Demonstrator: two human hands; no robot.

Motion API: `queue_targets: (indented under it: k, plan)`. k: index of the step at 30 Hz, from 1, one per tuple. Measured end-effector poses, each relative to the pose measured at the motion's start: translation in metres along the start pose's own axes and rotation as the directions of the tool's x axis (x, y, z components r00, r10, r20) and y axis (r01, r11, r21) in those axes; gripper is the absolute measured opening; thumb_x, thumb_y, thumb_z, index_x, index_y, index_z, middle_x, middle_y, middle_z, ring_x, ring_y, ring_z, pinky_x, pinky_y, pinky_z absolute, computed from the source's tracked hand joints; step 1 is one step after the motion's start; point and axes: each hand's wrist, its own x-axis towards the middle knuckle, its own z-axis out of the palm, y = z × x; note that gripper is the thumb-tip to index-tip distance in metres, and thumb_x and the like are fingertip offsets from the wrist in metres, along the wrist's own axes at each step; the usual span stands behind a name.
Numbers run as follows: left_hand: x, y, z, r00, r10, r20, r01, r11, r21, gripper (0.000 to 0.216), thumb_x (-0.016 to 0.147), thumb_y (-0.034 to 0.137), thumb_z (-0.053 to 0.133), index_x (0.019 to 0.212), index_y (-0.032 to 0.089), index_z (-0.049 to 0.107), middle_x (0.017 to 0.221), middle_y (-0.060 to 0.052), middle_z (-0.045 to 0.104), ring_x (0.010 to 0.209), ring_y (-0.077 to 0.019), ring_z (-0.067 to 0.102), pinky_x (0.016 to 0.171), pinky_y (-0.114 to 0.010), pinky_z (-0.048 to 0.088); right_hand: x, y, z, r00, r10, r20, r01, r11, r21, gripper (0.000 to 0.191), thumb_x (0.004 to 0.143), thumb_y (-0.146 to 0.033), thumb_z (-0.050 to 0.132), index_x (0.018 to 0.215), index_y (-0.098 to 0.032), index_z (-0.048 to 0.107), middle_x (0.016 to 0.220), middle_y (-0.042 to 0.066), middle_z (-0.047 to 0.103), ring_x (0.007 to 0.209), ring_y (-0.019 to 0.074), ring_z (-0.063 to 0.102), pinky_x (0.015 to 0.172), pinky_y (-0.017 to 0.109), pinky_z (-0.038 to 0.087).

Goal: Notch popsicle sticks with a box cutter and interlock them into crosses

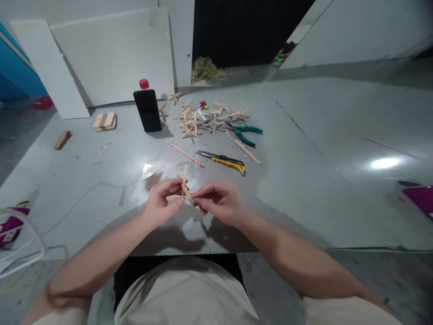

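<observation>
Left hand (pixel 159 206) and right hand (pixel 221 204) both pinched the little stick cross (pixel 183 192), held just above the counter (pixel 304 189) near its near edge. I'd guess gripping right at the crossing keeps those sticks from sliding apart.

There is one of each: stick cross (pixel 182 193) near, black bottle (pixel 147 110), yellow utility knife (pixel 223 160), green-handled pliers (pixel 246 133), pink pencil (pixel 187 155), wooden block (pixel 62 139) far left.

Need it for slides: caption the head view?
The left hand and right hand pinch a crossed-stick piece; knife, pliers beyond.
</observation>
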Motion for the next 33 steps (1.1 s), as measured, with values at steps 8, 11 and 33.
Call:
queue_targets:
  k: [8,11,33]
  plan:
    - [0.007,-0.012,-0.007,0.996,-0.013,-0.091,0.002,0.994,-0.112,0.069,0.089,0.080,0.068,0.123,0.021,0.079,0.109,-0.012,0.081,0.093,-0.0261,0.080,0.090,-0.040,0.064,0.004,-0.008,-0.013,0.961,-0.275,-0.008,0.270,0.949,-0.160,0.006,0.097,-0.030,0.078,0.095,-0.026,0.082,0.095,0.006,0.083,0.076,0.0171,0.080,0.072,0.030,0.068]
    - [0.005,-0.012,-0.006,0.996,-0.021,-0.083,0.011,0.993,-0.114,0.061,0.093,0.071,0.072,0.128,0.021,0.078,0.114,-0.013,0.081,0.099,-0.0270,0.080,0.093,-0.041,0.064,0.007,-0.013,-0.013,0.911,-0.410,0.038,0.399,0.857,-0.327,0.014,0.097,-0.016,0.076,0.099,-0.028,0.083,0.098,0.005,0.085,0.086,0.0181,0.082,0.081,0.030,0.068]
    - [0.013,-0.008,-0.001,0.981,-0.120,-0.150,0.097,0.983,-0.153,0.073,0.089,0.082,0.066,0.114,0.015,0.080,0.096,-0.012,0.082,0.088,-0.0250,0.080,0.084,-0.039,0.065,0.012,-0.007,-0.015,0.906,-0.420,-0.042,0.396,0.880,-0.260,0.011,0.091,-0.016,0.079,0.092,-0.026,0.079,0.089,0.002,0.081,0.074,0.0140,0.076,0.071,0.026,0.062]
